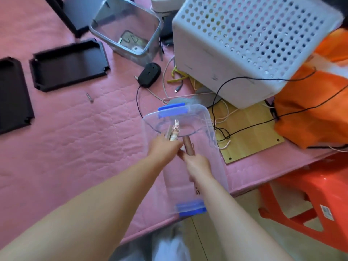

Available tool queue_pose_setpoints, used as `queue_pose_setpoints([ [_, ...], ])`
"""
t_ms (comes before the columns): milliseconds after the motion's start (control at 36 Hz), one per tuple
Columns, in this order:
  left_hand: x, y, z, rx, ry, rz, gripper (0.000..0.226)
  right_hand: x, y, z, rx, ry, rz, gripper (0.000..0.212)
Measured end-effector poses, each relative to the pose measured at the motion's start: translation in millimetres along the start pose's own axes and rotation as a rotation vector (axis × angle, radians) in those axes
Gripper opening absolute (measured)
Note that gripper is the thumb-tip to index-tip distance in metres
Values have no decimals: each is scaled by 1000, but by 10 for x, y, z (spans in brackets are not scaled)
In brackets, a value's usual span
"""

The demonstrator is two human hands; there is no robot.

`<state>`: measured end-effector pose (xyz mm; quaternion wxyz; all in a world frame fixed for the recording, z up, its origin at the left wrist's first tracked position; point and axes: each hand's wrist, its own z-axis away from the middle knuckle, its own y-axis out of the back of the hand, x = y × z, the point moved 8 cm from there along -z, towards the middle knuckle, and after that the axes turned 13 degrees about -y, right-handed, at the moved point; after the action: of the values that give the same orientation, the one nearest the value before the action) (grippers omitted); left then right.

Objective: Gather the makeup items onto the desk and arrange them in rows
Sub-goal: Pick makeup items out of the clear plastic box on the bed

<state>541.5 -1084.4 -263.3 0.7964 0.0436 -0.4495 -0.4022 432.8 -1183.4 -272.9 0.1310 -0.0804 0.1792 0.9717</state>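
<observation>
A clear plastic box (211,147) with blue clips lies at the near right edge of the pink quilted surface (75,138). Both my hands are inside it. My left hand (163,149) grips a small bundle of slim makeup items (174,131), their pale decorated tips sticking up. My right hand (197,162) holds a brown makeup tube (188,146) that points away from me. Another small item (197,191) shows dimly through the box wall below my right wrist.
A white perforated basket (254,44) lies tipped at the back right on a wooden board (250,132) with tangled cables. A grey bin (130,29), a black mouse (149,74), black trays (69,65) and a screw (89,97) lie beyond. An orange stool (310,194) stands right.
</observation>
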Motion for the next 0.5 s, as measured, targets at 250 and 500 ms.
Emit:
queue_pose_setpoints([
  [250, 401, 1011, 886, 56, -95, 107, 15, -105, 35, 1161, -49, 296, -184, 37],
  [500, 174, 1878, 1885, 222, -68, 96, 30, -536, -63, 2058, -47, 545, 131, 20],
])
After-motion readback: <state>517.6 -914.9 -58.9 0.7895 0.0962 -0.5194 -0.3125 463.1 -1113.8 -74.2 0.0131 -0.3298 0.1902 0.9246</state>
